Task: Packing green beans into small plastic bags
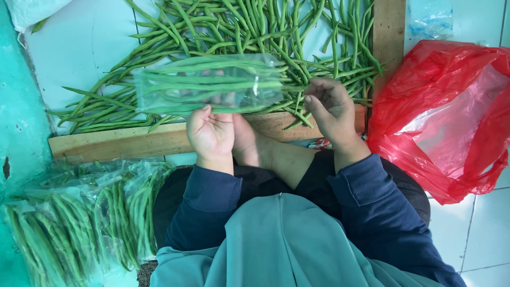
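Note:
My left hand [211, 132] grips the lower edge of a clear plastic bag [210, 85] partly filled with long green beans, held level over the bean pile. My right hand [330, 109] is at the bag's right, open end, its fingers pinched on the ends of beans sticking out there. A large loose pile of green beans [249, 32] lies spread on the white tiled floor beyond my hands. My foot shows between the two hands, below the bag.
A wooden plank [122, 142] runs along the near edge of the pile, and another board [389, 32] stands at its right. Several filled clear bags of beans [79, 218] lie at lower left. A crumpled red plastic bag [446, 117] sits at right.

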